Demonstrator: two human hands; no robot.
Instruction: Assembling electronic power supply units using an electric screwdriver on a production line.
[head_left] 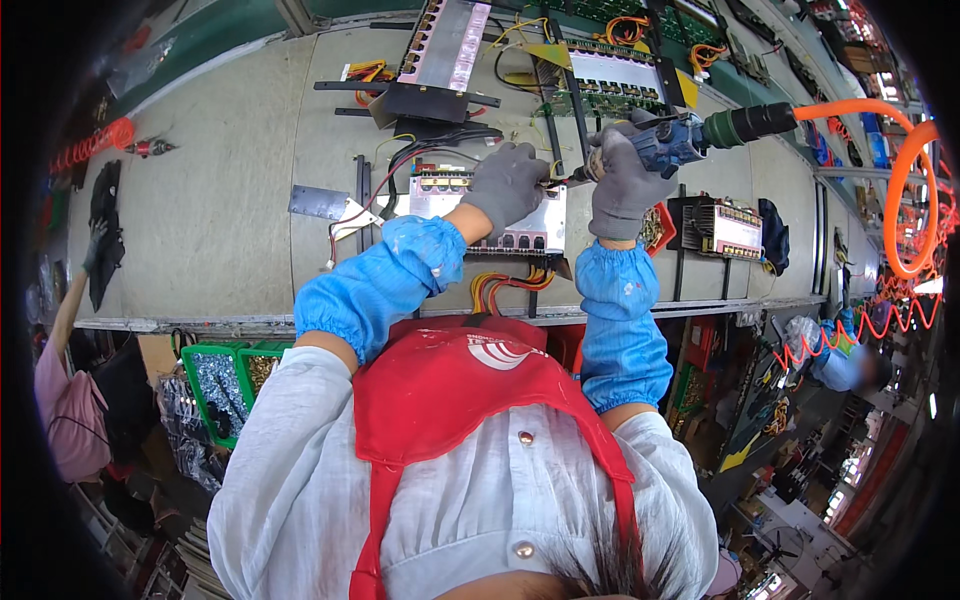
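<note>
My right hand (630, 180), in a grey glove, is wrapped round a blue air screwdriver (672, 143). The tool lies nearly sideways, its bit pointing left toward my other hand. My left hand (508, 183), gloved the same way, rests over an electronics unit (430, 197) with a pinkish-white face and a row of dark components. Its fingers are bent together close to the bit's tip; whatever they pinch is hidden. A bundle of red, yellow and orange wires (508, 284) comes out of the unit's near side.
A coiled orange hose (905, 200) runs from the screwdriver to the right. More units (730, 228) and green circuit boards (610, 75) lie on the bench (220, 230). A red bin (657, 228) sits beside my right wrist. Green bins of screws (218, 390) stand below the bench edge. Another person's gloved hand (95, 245) is at far left.
</note>
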